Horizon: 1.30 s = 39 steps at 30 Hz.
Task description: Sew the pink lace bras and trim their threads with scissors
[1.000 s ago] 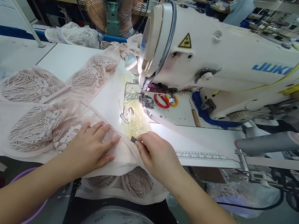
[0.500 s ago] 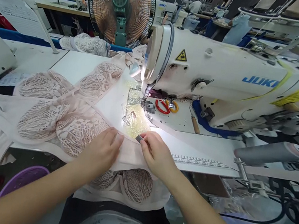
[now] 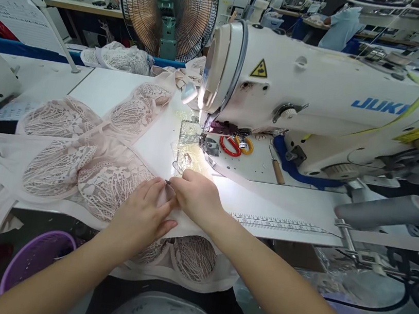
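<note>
Pale pink lace bras [image 3: 112, 185] lie joined in a row across the left of the sewing table and hang over its front edge. My left hand [image 3: 145, 208] pinches the edge of one bra's band, thumb apart and lower. Against its fingertips, my right hand [image 3: 196, 196] is closed on a small flat dark metal piece [image 3: 168, 182]; only its tip shows, at the fabric edge. The kind of tool cannot be made out. Behind the hands is the lit needle area of a white sewing machine [image 3: 274, 83].
Red- and orange-handled scissors [image 3: 230, 146] and a wooden-handled tool [image 3: 278, 169] lie by the machine. A fan [image 3: 167, 26] stands behind the table. A purple basket [image 3: 37, 257] is below left. A grey roll [image 3: 392, 214] sits at right. A person's blue-clad torso [image 3: 340, 30] shows far back.
My right hand has moved left with the metal piece, up against my left hand's fingertips. My left thumb has spread downward. The view has shifted slightly.
</note>
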Each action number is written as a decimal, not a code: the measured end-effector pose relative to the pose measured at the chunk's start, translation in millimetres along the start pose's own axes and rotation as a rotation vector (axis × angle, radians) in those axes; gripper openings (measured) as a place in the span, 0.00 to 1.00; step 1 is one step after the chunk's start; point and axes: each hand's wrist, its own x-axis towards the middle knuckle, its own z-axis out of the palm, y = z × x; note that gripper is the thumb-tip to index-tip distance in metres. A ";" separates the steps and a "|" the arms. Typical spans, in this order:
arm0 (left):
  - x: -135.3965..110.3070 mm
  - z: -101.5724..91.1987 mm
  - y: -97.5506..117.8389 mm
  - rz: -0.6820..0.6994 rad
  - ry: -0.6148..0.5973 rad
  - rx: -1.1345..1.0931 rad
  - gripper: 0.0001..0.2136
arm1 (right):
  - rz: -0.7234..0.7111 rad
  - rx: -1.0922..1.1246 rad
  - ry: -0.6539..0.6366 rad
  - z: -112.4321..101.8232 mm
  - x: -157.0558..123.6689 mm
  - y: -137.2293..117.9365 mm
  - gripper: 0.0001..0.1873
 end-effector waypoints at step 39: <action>5.7 -4.7 -2.0 0.067 0.055 0.006 0.18 | -0.008 0.018 -0.117 -14.7 -19.9 9.6 0.11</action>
